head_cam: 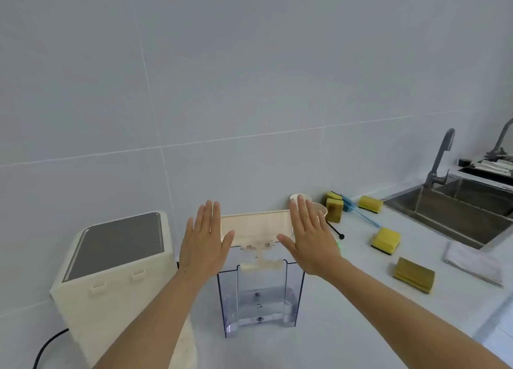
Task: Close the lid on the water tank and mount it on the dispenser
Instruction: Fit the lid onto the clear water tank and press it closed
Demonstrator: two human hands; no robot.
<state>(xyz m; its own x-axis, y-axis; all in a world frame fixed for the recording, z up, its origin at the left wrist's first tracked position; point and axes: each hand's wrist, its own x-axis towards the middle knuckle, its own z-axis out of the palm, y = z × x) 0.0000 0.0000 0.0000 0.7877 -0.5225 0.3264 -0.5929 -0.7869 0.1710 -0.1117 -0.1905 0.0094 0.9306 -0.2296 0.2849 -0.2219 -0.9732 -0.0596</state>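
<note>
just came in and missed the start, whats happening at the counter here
A person is working on a clear water tank standing on the counter. Its cream lid is flipped up and open. The left hand and right hand, both open and flat, flank the lid. The dispenser sits just left, tank not yet mounted.

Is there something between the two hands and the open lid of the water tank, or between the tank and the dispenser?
Nothing visible. The left hand and right hand are spread open at either end of the raised lid. The bare counter separates the water tank from the dispenser.
</note>
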